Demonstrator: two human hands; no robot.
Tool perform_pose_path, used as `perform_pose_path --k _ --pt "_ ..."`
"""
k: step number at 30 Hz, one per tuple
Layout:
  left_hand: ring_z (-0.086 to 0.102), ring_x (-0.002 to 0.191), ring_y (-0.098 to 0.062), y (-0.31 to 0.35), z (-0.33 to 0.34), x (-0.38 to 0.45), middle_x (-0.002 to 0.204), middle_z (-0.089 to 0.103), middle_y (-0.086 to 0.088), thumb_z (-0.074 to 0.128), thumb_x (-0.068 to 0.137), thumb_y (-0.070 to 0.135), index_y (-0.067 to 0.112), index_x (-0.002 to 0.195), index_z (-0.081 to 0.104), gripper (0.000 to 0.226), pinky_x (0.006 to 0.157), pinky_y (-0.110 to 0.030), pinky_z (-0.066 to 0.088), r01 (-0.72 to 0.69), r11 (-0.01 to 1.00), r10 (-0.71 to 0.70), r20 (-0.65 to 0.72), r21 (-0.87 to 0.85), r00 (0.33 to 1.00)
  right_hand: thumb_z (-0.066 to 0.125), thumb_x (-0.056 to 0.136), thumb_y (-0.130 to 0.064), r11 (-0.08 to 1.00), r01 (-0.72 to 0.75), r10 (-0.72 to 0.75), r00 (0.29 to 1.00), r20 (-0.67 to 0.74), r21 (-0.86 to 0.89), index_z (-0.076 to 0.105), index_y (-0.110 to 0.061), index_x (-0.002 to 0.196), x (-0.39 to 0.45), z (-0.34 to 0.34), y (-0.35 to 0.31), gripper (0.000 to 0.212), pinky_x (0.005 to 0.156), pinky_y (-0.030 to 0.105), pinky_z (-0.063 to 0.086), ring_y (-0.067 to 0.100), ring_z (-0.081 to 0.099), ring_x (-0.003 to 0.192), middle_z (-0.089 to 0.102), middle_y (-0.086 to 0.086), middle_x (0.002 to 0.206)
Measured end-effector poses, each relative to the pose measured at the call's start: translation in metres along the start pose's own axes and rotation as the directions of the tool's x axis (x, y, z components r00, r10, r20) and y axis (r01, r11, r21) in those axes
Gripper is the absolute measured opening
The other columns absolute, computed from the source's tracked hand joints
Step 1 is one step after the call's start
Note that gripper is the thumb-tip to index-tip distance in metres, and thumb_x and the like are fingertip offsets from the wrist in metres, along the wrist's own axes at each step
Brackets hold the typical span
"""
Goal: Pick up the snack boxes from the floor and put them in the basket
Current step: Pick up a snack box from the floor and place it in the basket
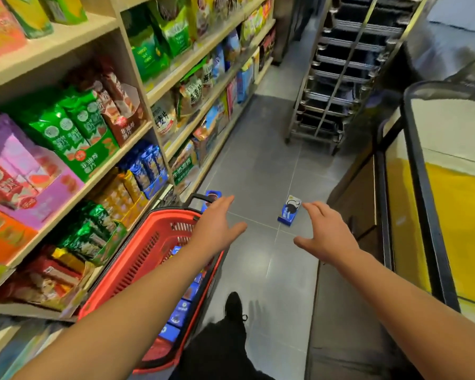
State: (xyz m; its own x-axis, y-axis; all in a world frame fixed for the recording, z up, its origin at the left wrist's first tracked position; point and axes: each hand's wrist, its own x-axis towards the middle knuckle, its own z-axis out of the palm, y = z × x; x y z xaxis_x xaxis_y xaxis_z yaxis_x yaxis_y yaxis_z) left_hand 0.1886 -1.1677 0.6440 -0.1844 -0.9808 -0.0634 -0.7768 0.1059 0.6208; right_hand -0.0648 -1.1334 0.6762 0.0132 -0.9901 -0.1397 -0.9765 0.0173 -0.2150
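A blue and white snack box [289, 211] lies on the grey floor ahead, just left of my right hand [325, 233]. A second blue box [211, 197] lies beyond the basket, partly hidden by my left hand [217, 227]. The red plastic basket [137, 259] stands on the floor at the foot of the shelves, with several blue boxes [180, 314] inside it. Both hands are stretched forward above the floor with fingers spread, holding nothing. My left forearm crosses over the basket.
Shelves [99, 171] full of snack bags and boxes line the left side. A metal tray rack on wheels [337, 86] stands at the far end of the aisle. A black-framed cabinet [422, 204] borders the right. My black shoe [234, 305] is on the tiles.
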Motion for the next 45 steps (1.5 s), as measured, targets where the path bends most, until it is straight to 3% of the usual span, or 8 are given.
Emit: perform_pose_path --k 7,14,22,28,33,38,42,45 --pt "0.035 0.139 -0.021 0.006 0.006 0.123 0.151 0.038 -0.005 0.067 0.083 0.043 0.014 0.147 0.034 0.077 0.111 -0.030 0.027 0.057 0.998 -0.057 0.067 0.003 0.996 0.069 0.081 -0.045 0.995 -0.100 0.099 0.994 0.053 0.015 0.030 -0.019 0.149 0.105 -0.015 0.033 0.082 0.108 0.034 0.036 0.023 0.038 0.134 0.037 0.001 0.149" --pt "0.035 0.139 -0.021 0.028 0.028 0.223 0.150 0.040 -0.007 0.067 0.084 0.039 0.011 0.146 0.036 0.075 0.112 -0.029 0.027 0.019 1.000 -0.022 0.161 0.020 0.987 0.070 0.080 -0.047 0.968 -0.226 0.212 0.968 0.133 0.105 0.033 -0.020 0.146 0.187 -0.011 0.073 0.080 0.104 0.036 0.039 0.026 0.042 0.129 0.042 0.003 0.143" --pt "0.034 0.140 -0.021 0.060 0.089 0.355 0.153 0.035 -0.004 0.064 0.086 0.042 0.018 0.150 0.027 0.078 0.112 -0.030 0.027 0.098 0.994 -0.106 0.225 0.046 0.969 0.069 0.080 -0.048 0.936 -0.296 0.253 0.941 0.225 0.188 0.031 -0.019 0.148 0.310 0.005 0.155 0.084 0.104 0.039 0.040 0.029 0.041 0.131 0.037 0.003 0.149" --pt "0.037 0.138 -0.022 0.091 0.144 0.443 0.152 0.037 -0.007 0.066 0.087 0.037 0.013 0.148 0.031 0.075 0.111 -0.026 0.025 0.128 0.988 -0.149 0.314 0.085 0.938 0.072 0.077 -0.044 0.912 -0.343 0.253 0.902 0.349 0.226 0.035 -0.015 0.145 0.391 0.022 0.235 0.083 0.106 0.036 0.035 0.031 0.042 0.129 0.041 0.009 0.144" --pt "0.039 0.137 -0.025 0.092 0.214 0.519 0.149 0.042 -0.009 0.067 0.085 0.035 0.012 0.147 0.034 0.074 0.109 -0.027 0.028 0.201 0.970 -0.240 0.424 0.133 0.873 0.068 0.081 -0.044 0.851 -0.469 0.302 0.806 0.510 0.237 0.031 -0.017 0.148 0.455 0.063 0.296 0.081 0.107 0.038 0.037 0.032 0.038 0.133 0.034 0.009 0.150" --pt "0.043 0.134 -0.024 0.055 0.300 0.562 0.145 0.047 -0.009 0.069 0.085 0.031 0.011 0.144 0.040 0.069 0.106 -0.024 0.029 0.315 0.939 -0.342 0.502 0.141 0.794 0.069 0.083 -0.038 0.740 -0.617 0.370 0.708 0.602 0.270 0.036 -0.017 0.146 0.501 0.143 0.331 0.074 0.105 0.032 0.035 0.028 0.042 0.132 0.039 0.008 0.146" --pt "0.043 0.133 -0.019 -0.014 0.392 0.600 0.146 0.047 -0.004 0.069 0.083 0.033 0.016 0.146 0.039 0.072 0.101 -0.017 0.028 0.385 0.912 -0.395 0.564 0.144 0.725 0.069 0.082 -0.036 0.639 -0.714 0.412 0.632 0.656 0.286 0.038 -0.019 0.145 0.541 0.246 0.359 0.072 0.099 0.023 0.031 0.023 0.042 0.133 0.039 0.004 0.147" --pt "0.042 0.134 -0.018 -0.070 0.469 0.626 0.146 0.047 -0.003 0.068 0.084 0.033 0.019 0.146 0.038 0.070 0.101 -0.015 0.026 0.406 0.898 -0.421 0.605 0.172 0.675 0.067 0.084 -0.036 0.613 -0.744 0.402 0.583 0.706 0.266 0.036 -0.018 0.146 0.569 0.334 0.378 0.071 0.099 0.027 0.036 0.024 0.045 0.130 0.039 0.005 0.146"
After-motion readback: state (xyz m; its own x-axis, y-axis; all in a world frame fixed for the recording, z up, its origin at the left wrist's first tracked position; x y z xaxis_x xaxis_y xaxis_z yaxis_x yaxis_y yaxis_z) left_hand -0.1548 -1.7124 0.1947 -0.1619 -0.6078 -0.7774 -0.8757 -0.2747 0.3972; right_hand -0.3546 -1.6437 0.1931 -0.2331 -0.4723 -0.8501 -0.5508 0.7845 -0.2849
